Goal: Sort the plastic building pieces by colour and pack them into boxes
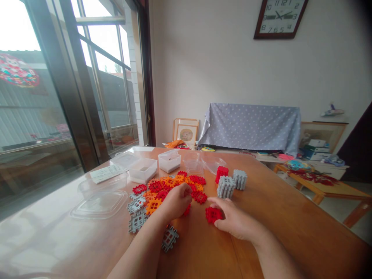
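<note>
My right hand is closed around a red stack of interlocking plastic tiles on the wooden table. At the edge of a loose pile of red, orange and grey tiles is my left hand, its fingers curled together; a bit of red shows just below them, partly hidden by the hand. One grey tile lies apart, beside my left forearm. Beyond my right hand stand two grey tile stacks, a nearer one and a farther one, with a red stack behind the nearer.
White boxes and clear plastic containers line the back of the wooden table. A clear lid and a printed sheet lie at the left. To the right stands a low wooden bench with cloth on it.
</note>
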Motion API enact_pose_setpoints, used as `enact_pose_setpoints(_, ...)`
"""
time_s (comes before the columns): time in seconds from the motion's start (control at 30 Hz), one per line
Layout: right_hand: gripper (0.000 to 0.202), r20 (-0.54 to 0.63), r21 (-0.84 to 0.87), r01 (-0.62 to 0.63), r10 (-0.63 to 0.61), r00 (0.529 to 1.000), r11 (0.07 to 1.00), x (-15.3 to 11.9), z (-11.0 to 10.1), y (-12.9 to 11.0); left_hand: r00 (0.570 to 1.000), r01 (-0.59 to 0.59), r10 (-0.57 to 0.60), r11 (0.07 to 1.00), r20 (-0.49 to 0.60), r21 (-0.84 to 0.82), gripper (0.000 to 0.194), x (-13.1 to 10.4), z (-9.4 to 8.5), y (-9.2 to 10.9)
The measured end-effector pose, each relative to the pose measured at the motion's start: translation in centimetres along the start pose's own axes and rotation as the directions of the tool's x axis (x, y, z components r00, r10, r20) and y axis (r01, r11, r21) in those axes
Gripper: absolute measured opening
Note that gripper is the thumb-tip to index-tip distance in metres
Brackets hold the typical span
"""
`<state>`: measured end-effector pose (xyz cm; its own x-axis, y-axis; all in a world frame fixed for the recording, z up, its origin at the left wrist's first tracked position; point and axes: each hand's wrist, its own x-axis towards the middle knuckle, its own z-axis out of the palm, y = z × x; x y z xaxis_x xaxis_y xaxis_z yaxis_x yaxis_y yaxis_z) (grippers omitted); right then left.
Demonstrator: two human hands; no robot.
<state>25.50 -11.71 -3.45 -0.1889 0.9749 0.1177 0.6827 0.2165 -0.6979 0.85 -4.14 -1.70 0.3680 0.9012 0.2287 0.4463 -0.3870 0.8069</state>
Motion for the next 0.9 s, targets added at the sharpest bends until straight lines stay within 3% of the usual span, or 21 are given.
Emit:
enact_pose_setpoints(0.3,0.069,-0.067,0.050,0.031,-0.027,0.997,0.998,0.0,0.0,-0.1,0.996,0.025,-0.053,0.942,0.074,0.333,0.021,-0.7,-1.8,-0.1)
enact_pose_setpoints(0.6,0.068,-0.002,0.020,0.017,-0.017,1.000,1.000,0.0,0.2,-0.6,0.975,-0.085,-0.034,0.855,0.218,0.511,0.049,-1.4,-2.3,-0.1)
enact_pose_setpoints(0.77,0.058,-0.131,0.027,0.099,-0.095,0.987,0.995,0.6,0.1,-0.5,0.969,-0.104,-0.045,0.821,0.244,0.561,0.056,-1.6,-2.4,0.4)
enact_pose_setpoints(0.9,0.048,-0.235,0.042,0.137,-0.124,0.964,0.990,1.3,0.4,-0.4,0.969,-0.103,-0.053,0.802,0.242,0.589,0.046,-1.7,-2.3,0.6)
